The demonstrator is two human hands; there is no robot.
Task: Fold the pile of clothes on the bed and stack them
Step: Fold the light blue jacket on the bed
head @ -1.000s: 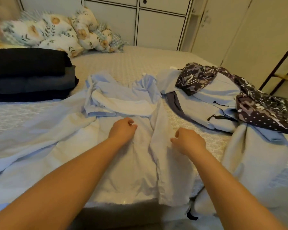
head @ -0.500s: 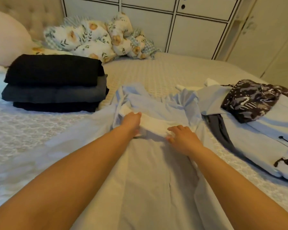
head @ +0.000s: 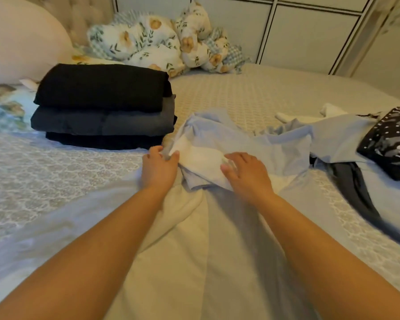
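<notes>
You have the pale blue garment [head: 217, 239] spread down the bed [head: 252, 93] toward you, so by the look of it you are still laying it out, not folding yet. Beside it to your left stands the stack of dark folded clothes [head: 102, 107]; the unfolded pile [head: 367, 144] lies to your right. Your left hand [head: 158, 168] pinches the bunched top edge; your right hand [head: 246, 175] rests on it, fingers relaxed. Next, probably pull that bunched end flat. No writing is readable.
</notes>
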